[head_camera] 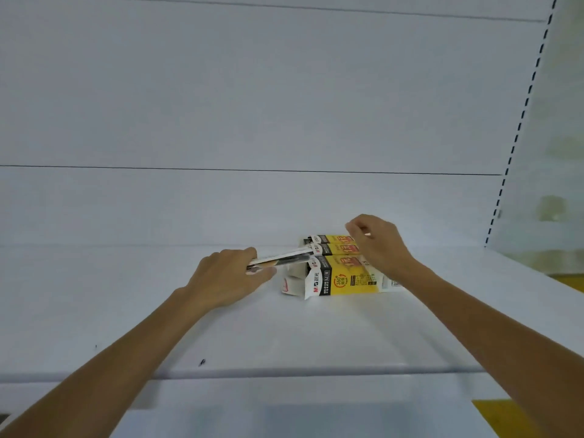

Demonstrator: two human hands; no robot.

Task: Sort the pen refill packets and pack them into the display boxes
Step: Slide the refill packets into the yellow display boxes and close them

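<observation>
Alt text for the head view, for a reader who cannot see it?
A person's left hand holds a pen refill packet at the open end of three yellow-and-black display boxes lying side by side on a white shelf. The right hand is above them, fingers curled.

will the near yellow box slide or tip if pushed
Probably slides: the near display box lies on its long side on the smooth shelf. Likely light and crushable, being thin card with its end flaps open.
</observation>
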